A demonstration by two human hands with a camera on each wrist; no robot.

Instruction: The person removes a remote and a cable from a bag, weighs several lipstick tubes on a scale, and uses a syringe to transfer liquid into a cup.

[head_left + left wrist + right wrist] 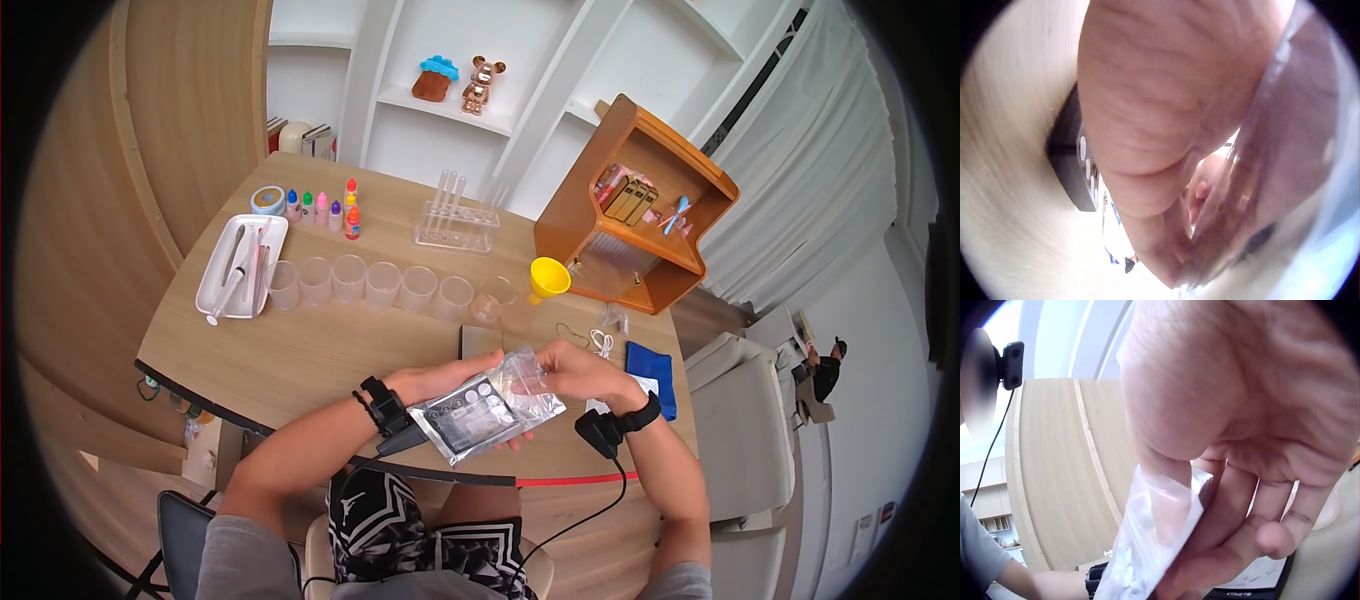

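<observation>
A silvery plastic bag (474, 416) printed with a picture of a dark device is held between both hands, above the table's front edge. My left hand (440, 380) grips it from the left, thumb on top and some fingertips showing below the bag. At the bag's far right end, my right hand (585, 372) pinches the clear plastic. In the right wrist view, the clear film (1147, 537) overlaps the right thumb, with the fingers curled behind. A flat dark device (482, 342) with round buttons lies on the table just beyond the hands, partly hidden.
Several clear cups (383, 285) stand in a row, with a yellow funnel (549, 278) at the right end. Behind are small color bottles (322, 208) and a test-tube rack (456, 228). A white tray (207, 292) holds tools. A wooden cabinet (566, 222) and blue cloth (650, 378) are at right.
</observation>
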